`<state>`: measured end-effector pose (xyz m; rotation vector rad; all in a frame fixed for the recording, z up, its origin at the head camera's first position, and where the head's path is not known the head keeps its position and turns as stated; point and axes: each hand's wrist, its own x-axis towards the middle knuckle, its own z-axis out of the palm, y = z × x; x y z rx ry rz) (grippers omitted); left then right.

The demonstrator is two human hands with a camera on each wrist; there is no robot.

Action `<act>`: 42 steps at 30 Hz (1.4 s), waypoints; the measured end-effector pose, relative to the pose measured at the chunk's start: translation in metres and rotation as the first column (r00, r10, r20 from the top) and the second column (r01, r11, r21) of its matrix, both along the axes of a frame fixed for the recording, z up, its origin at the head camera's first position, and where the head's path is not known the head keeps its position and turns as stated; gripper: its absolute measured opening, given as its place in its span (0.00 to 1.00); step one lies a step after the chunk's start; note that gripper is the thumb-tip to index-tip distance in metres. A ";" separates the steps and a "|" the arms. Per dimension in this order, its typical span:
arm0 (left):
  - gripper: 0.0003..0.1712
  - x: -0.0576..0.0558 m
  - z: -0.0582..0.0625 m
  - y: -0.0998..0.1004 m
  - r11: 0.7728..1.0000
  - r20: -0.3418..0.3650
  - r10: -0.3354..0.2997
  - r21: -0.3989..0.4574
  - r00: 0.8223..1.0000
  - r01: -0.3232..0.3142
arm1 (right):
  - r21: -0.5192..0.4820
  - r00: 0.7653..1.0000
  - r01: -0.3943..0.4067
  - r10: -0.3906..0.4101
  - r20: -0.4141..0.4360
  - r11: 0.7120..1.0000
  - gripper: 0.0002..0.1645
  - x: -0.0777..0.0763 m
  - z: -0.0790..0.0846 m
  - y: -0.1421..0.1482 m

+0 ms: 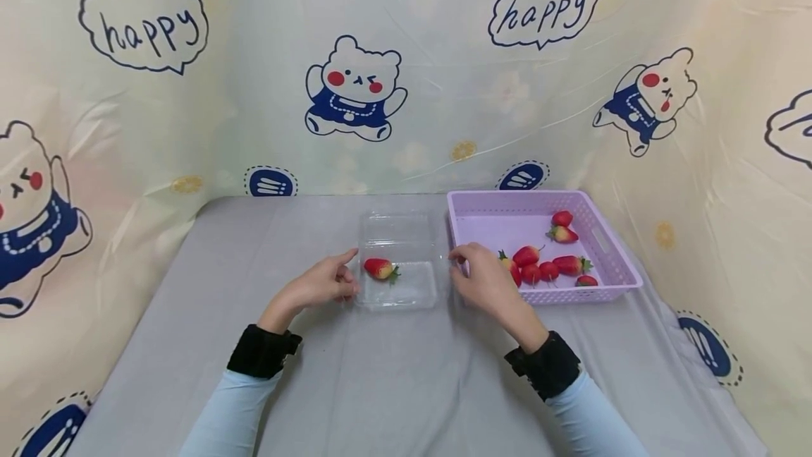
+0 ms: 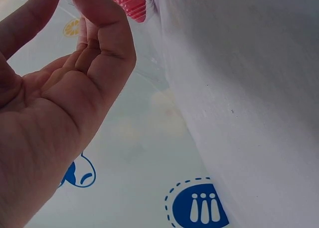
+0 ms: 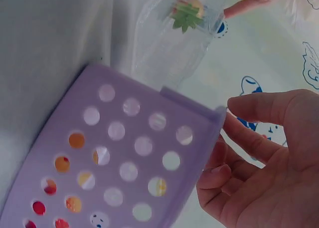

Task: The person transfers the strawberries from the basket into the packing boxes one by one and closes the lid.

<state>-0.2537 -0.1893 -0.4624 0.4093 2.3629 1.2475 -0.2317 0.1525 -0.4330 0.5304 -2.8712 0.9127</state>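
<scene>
A clear plastic box (image 1: pixel 415 300) with its lid raised at the back lies mid-table in the head view. Inside, on the left, is one strawberry (image 1: pixel 378 269) with green leaves. My left hand (image 1: pixel 320 282) holds the box's left edge between thumb and fingers; the fingertips are partly cut off in the left wrist view. To the right stands a purple basket (image 1: pixel 495 228) with several strawberries (image 1: pixel 567 264), most near its front wall. My right hand (image 1: pixel 485 281) pinches the basket's rim near the front left corner, seen closely in the right wrist view.
Grey cloth (image 1: pixel 380 372) covers the table. Behind and at both sides hangs a pale curtain (image 1: pixel 444 111) printed with bears. The basket stands close to the box, with a narrow gap between them.
</scene>
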 end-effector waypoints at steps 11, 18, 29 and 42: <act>0.47 -0.001 0.000 0.000 1.000 -0.002 -0.006 0.001 1.000 0.006 | 0.084 0.998 0.057 -0.060 0.031 0.995 0.13 -0.006 0.007 0.031; 0.47 0.000 0.000 -0.002 1.000 0.002 -0.001 0.011 1.000 0.001 | 0.232 0.992 0.076 -0.097 0.082 0.970 0.14 -0.014 0.005 0.051; 0.48 -0.002 -0.002 -0.001 1.000 -0.008 -0.014 0.016 1.000 0.014 | 0.320 0.954 -0.001 -0.095 0.284 0.947 0.14 -0.022 0.006 0.063; 0.47 0.000 0.000 -0.001 1.000 -0.005 -0.001 0.008 1.000 0.001 | 0.308 0.912 -0.030 -0.100 0.397 0.951 0.13 -0.033 0.004 0.058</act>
